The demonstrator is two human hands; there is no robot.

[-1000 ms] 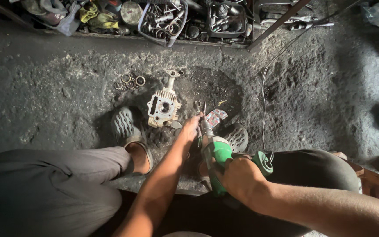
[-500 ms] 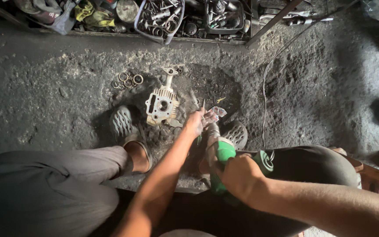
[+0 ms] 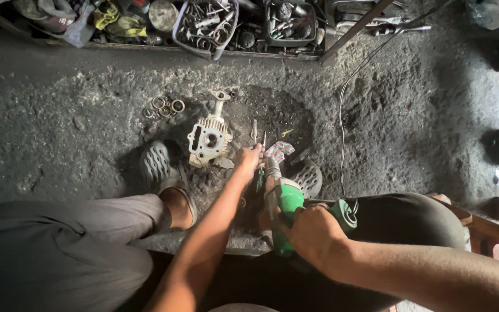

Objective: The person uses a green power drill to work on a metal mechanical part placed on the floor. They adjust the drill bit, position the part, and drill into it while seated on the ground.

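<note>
Since a second ago my left hand (image 3: 249,160) has slid forward, fingers pinched at the drill's (image 3: 284,202) nose. My right hand (image 3: 313,234) grips its green body, low between my knees, beside the cylinder (image 3: 209,140).

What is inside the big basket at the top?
The basket holds a jumble of metal tools and parts, wrench-like pieces among them. What lies underneath the top layer is covered, and its upper edge runs out of the picture.
</note>
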